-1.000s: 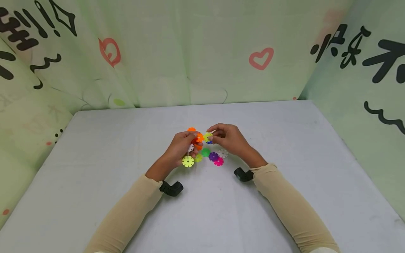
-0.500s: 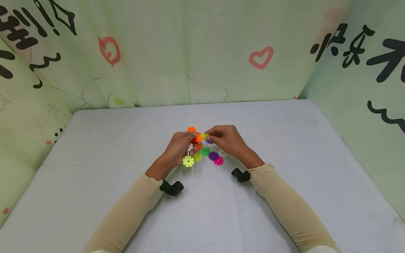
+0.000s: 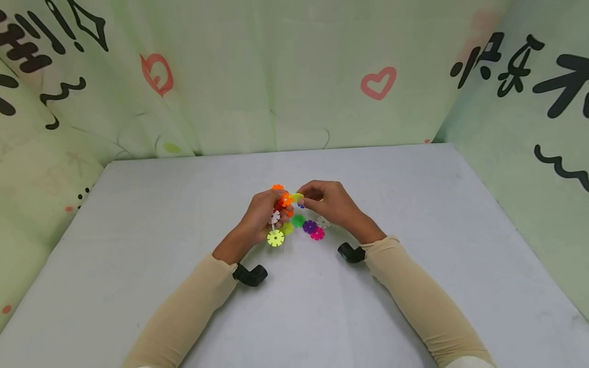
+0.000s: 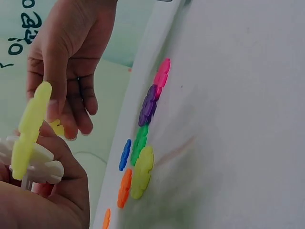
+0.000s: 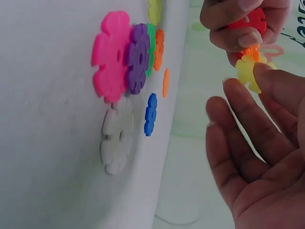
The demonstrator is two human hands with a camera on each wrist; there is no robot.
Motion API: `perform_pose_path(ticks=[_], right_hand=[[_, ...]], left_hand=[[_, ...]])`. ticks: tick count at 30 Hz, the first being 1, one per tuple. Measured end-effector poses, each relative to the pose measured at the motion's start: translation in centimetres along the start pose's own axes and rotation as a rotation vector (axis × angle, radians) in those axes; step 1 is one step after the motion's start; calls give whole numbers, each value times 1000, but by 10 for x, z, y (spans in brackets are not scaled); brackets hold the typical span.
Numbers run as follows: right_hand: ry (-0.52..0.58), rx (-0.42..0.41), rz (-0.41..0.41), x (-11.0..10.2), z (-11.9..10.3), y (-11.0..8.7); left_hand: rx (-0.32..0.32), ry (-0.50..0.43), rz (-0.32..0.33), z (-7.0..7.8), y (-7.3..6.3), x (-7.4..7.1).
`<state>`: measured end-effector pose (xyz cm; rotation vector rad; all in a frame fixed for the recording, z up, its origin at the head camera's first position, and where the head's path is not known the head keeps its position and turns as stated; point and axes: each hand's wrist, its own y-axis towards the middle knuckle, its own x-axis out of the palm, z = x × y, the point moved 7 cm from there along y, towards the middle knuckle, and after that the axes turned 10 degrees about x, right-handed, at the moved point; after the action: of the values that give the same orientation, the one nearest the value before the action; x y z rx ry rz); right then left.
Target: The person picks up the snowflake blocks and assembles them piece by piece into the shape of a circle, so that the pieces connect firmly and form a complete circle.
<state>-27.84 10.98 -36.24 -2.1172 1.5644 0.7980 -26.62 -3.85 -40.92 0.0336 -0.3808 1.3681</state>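
A: Take the orange disc (image 3: 285, 199) as the dial's centre, twelve at the far edge. What's happening?

B: The right hand (image 3: 333, 203) pinches a yellow snowflake disc (image 5: 245, 72) between thumb and forefinger, at three o'clock and seemingly touching the orange one. Its other fingers are loosely bent, off the disc.

A: And the left hand (image 3: 259, 212)?

B: Fingers curled round the cluster: the orange disc, a red disc (image 5: 258, 20), a white disc (image 3: 275, 216). A pale yellow disc (image 3: 275, 238) juts out toward half past six.

A: How would you seat it?

B: I'd line up slot with slot, keep the discs crosswise, and push straight while gripping close to the joint; twisting could bend the notches. Whether they've engaged, I can't tell.

A: The surroundings?

B: A white table (image 3: 92, 271), with green (image 3: 298, 221), purple (image 3: 310, 226) and pink discs (image 3: 317, 233) lying between four and five. Behind, a pale green curtain (image 3: 221, 76) has a red heart (image 3: 391, 76) past one.
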Motion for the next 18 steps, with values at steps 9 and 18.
perform_pose_path(ticks=[9, 18], right_hand=[[-99, 95, -230, 12, 19, -4], [-156, 136, -350, 21, 28, -10]], left_hand=[[-27, 0, 82, 1, 0, -2], [-41, -29, 112, 2, -2, -5]])
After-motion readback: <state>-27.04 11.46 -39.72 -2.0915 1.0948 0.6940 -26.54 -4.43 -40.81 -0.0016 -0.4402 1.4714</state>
